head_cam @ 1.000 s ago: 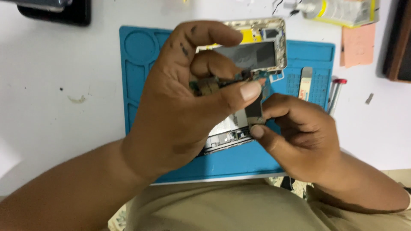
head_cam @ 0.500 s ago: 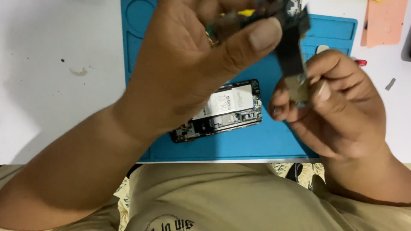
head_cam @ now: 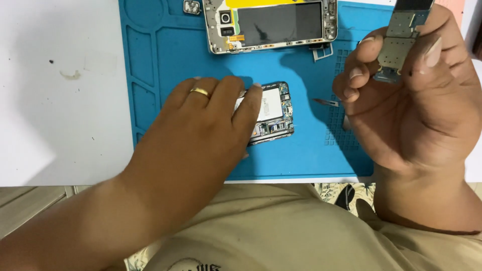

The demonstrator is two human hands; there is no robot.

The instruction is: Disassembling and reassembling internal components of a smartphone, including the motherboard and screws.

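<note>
Boards are what both hands are busy with, over a blue mat (head_cam: 150,75) that covers the middle of a white table (head_cam: 55,100). Largest on the mat is an opened phone frame (head_cam: 271,25) lying flat at its far edge, dark panel up, with a yellow strip along the top. Nearer the person lies a board assembly (head_cam: 273,113) with a white label and small connectors; the left hand (head_cam: 201,120), a gold ring (head_cam: 200,92) on one finger, lies flat over its left part, fingertips pressing on it rather than closed around it. The right hand (head_cam: 416,100) is raised to the right, pinching a narrow green circuit board (head_cam: 396,47) between thumb and fingertips, its upper end running out of the picture. That board looks light, thin and stiff, yet easily cracked or bent, so I'd judge the bare edges the safest place to hold, clear of the connectors. A slim metal tool (head_cam: 326,102) lies on the mat between the two hands, touching neither.
</note>
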